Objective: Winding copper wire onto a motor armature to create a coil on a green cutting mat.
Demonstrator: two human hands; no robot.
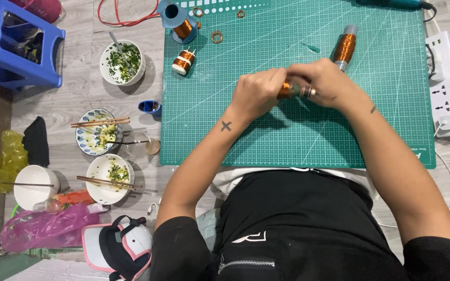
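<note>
Both my hands meet over the green cutting mat (297, 135). My left hand (256, 93) and my right hand (323, 83) together grip a small copper-wire coil on a rod (292, 90), held just above the mat. A larger copper coil on a grey core (345, 48) lies beyond my right hand. A small copper spool (184, 61) and a blue spool of copper wire (180, 23) sit at the mat's far left corner, with small copper rings (216, 37) beside them.
Left of the mat on the floor stand bowls with food scraps and chopsticks (100, 138), a bowl of greens (122, 62), a blue plastic stool (17, 44) and bags. A white power strip (448, 88) lies right of the mat.
</note>
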